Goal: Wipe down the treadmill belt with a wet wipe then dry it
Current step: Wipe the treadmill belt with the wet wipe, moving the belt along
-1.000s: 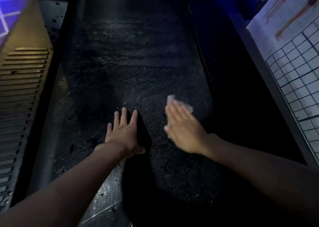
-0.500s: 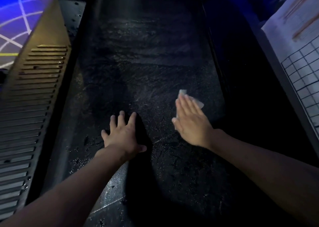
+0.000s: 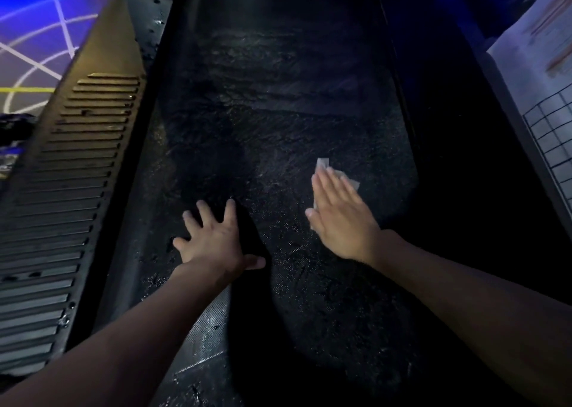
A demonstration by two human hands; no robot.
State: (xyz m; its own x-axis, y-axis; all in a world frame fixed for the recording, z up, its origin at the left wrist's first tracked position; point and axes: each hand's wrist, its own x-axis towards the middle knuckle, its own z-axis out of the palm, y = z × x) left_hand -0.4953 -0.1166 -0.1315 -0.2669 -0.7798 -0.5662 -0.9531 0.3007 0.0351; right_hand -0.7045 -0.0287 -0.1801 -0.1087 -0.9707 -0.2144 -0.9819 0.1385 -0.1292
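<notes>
The black treadmill belt [image 3: 278, 103] runs away from me down the middle of the view, glistening with wet streaks. My right hand [image 3: 339, 214] lies flat on the belt's right half, fingers together, pressing a white wipe [image 3: 322, 162] whose corners stick out past the fingertips. My left hand [image 3: 213, 239] rests flat on the belt left of centre, fingers spread, holding nothing. Most of the wipe is hidden under the right palm.
A ribbed side rail [image 3: 62, 196] runs along the belt's left edge, a dark rail [image 3: 411, 103] along the right. A white grid-patterned sheet [image 3: 548, 103] lies at the far right. Blue floor with white lines [image 3: 34, 50] shows at upper left.
My right hand has slid the wipe rightward and slightly away across the belt. My left hand has stayed planted. The view has shifted a little to the left.
</notes>
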